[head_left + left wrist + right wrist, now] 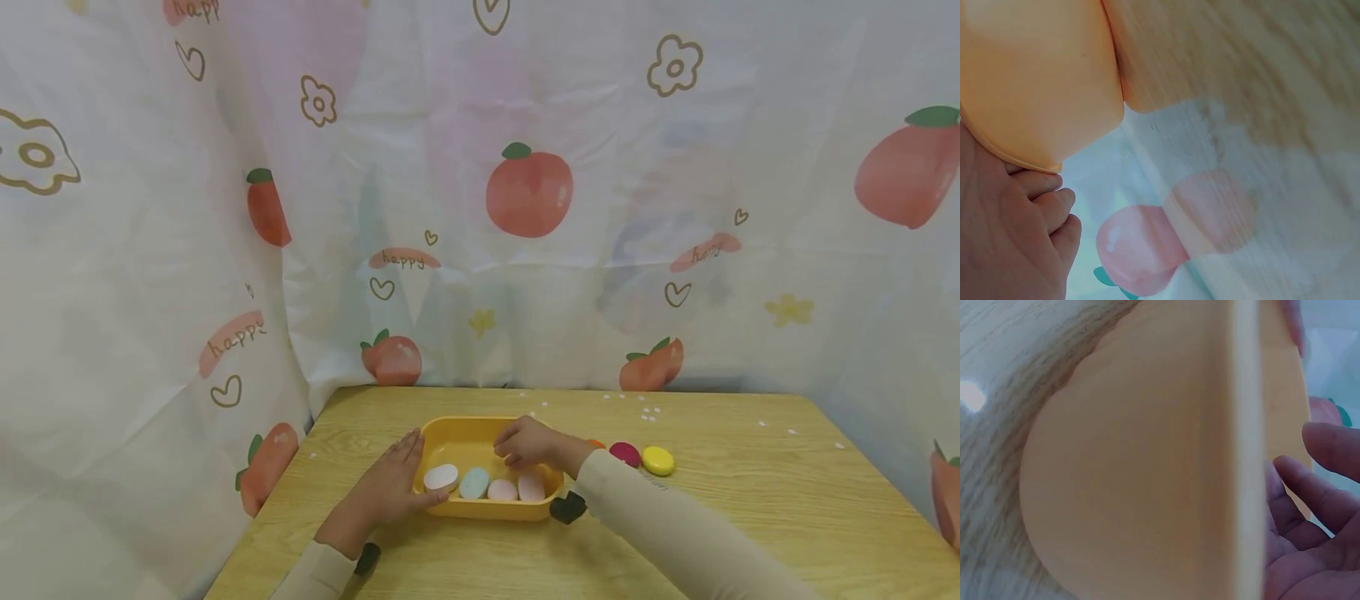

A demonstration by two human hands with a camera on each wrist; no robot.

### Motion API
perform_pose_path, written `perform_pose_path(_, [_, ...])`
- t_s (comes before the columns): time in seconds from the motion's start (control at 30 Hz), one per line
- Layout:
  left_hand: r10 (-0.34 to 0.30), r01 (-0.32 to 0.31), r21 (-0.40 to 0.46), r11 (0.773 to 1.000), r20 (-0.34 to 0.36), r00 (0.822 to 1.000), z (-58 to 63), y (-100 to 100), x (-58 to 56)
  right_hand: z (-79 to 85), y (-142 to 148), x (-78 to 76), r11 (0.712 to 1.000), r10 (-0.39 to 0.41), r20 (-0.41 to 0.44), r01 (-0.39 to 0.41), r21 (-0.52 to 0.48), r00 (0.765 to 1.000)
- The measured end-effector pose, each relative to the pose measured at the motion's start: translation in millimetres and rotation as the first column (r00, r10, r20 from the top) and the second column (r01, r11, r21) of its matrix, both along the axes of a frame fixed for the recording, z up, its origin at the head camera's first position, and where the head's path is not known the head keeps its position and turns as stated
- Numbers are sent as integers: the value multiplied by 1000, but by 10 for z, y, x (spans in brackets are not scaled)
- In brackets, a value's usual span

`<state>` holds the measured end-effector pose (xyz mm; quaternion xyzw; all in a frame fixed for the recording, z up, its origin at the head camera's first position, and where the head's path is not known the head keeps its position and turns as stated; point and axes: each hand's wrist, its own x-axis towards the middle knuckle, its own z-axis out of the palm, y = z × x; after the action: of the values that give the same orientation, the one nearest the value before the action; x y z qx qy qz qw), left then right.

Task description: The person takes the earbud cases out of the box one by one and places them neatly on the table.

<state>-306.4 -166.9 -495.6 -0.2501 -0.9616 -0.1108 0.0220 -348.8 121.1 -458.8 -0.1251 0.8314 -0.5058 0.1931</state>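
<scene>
A yellow-orange rectangular tray lies on the table. Along its near side sit a white oval piece, a pale blue one and two pink ones, a smaller pink piece and a larger pink piece. My left hand rests at the tray's left end, fingers extended along the rim and thumb at the near corner. In the left wrist view, fingers lie against the rim's outside. Over the tray's right part reaches my right hand, loosely bent; the right wrist view shows thumb and index finger apart, nothing seen between them.
Right of the tray lie a glossy yellow oval piece, a magenta one and an orange one, partly hidden by the right arm. Small white bits dot the wooden table. A fruit-printed curtain hangs behind and at the left.
</scene>
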Motion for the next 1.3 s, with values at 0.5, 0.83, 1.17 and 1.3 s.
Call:
perform_pose_path(0.5, [17, -17, 7, 1000, 14, 1000, -25, -9, 6, -98, -249, 30, 991, 94, -73, -87, 97, 993])
perform_pose_path(0.83, [4, -4, 19, 1000, 10, 1000, -27, -5, -8, -105, -341, 72, 969, 150, -118, -122, 214, 982])
perform_pose_path(1.17, [1, -1, 23, 1000, -8, 1000, -57, 1, -35, -156, -399, 66, 964, 178, -184, -133, 232, 967])
perform_pose_path(1.3, [11, -10, 9, 1000, -8, 1000, -65, -4, -35, -179, -417, 65, 962, 191, -179, -148, 228, 965])
